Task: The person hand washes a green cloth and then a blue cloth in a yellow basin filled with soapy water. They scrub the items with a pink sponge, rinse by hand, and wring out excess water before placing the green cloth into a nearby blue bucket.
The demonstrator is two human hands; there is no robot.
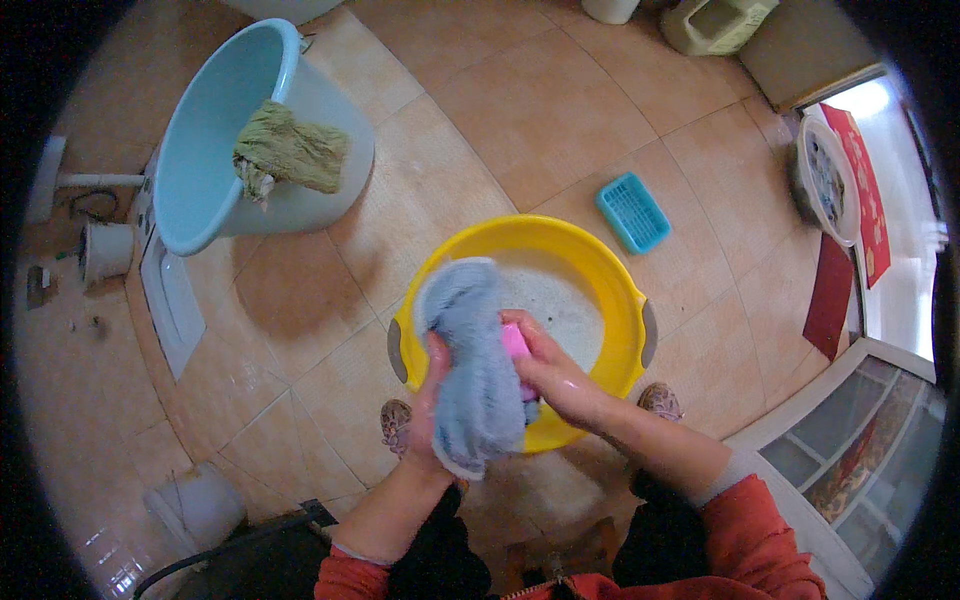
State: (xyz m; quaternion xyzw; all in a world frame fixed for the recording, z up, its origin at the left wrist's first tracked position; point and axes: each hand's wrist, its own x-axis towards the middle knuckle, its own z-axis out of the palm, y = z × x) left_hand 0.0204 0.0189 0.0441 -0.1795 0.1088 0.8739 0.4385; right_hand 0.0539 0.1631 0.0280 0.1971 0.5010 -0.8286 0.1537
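Observation:
A wet grey-blue cloth [480,375] hangs bunched over the near left part of a yellow plastic basin [525,223], which holds cloudy, soapy water. My left hand [433,397] grips the cloth from its left side. On the other side, my right hand [551,371] is closed around a pink object [516,343], perhaps a bar of soap or a small brush, pressed against the cloth. The fingers of the right hand are partly hidden.
A large light-blue tub [285,67] with a green cloth [307,154] over its rim stands at upper left. Beyond the basin, right of centre, lies a turquoise plastic basket [634,214]. A round container [829,180] stands by the door, and my shoes flank the basin.

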